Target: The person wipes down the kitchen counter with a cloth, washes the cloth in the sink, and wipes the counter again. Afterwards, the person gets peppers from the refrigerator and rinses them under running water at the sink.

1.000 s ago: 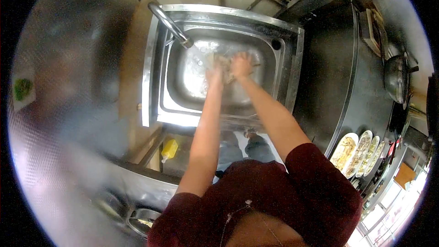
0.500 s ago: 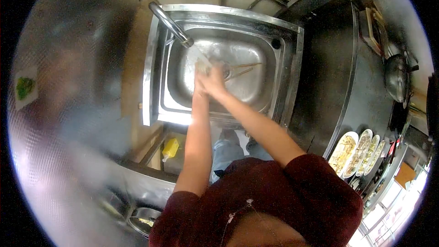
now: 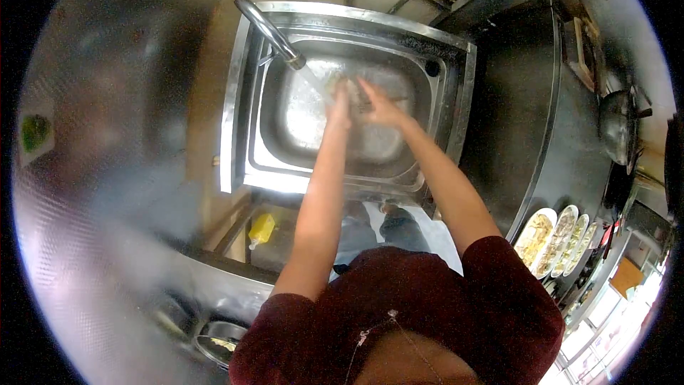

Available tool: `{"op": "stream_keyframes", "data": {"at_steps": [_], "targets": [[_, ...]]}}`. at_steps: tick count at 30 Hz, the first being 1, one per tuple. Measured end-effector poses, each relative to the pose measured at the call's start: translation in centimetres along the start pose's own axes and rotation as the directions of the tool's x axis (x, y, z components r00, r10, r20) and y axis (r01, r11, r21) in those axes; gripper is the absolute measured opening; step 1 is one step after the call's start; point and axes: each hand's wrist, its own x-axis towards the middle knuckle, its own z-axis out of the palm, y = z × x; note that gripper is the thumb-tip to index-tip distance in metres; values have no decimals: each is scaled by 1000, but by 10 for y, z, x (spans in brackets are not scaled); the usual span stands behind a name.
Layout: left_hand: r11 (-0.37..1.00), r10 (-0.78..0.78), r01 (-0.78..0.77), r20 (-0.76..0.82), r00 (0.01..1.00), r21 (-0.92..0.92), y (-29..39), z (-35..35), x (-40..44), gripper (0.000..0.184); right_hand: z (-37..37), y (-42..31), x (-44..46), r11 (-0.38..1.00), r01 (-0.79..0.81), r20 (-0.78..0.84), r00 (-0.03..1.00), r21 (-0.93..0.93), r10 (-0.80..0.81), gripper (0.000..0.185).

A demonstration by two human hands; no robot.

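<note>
Spreading its fingers, the right hand (image 3: 383, 108) hangs beside the left hand (image 3: 340, 105); I cannot tell the left's curl or either's hold; sink (image 3: 293, 122) around both, tap (image 3: 275, 36) ahead-left

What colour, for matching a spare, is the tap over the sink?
The tap is silver; see the head view.

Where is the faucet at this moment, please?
In the head view, the faucet reaches over the sink from its upper-left corner, ending near the left hand.
</note>
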Motion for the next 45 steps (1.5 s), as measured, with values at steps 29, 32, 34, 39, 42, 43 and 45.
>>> {"op": "stream_keyframes", "data": {"at_steps": [29,32,34,39,42,43,45], "targets": [[823,55,-317,490,870,472,28,-42,-12,48,11,-60,-16,960,-280,138,952,21,275,31],[731,273,-530,528,804,430,37,-33,-37,52,11,-51,10,983,-165,231,956,-78,179,29],[644,429,-637,490,759,423,41,-30,-43,57,2,-71,17,971,-208,249,941,-116,231,28],[987,158,-159,369,916,-27,13,-55,-18,61,9,-100,24,973,-158,70,983,-169,172,38],[866,-11,216,416,910,-450,33,-34,-66,40,23,-111,19,987,-129,29,991,-96,132,40],[868,-37,228,400,916,-441,35,-29,-69,40,26,-111,17,989,-135,50,989,-65,138,40],[921,-68,192,346,936,-339,19,-32,-31,41,27,-112,11,996,-85,-99,992,-22,83,41]]}}
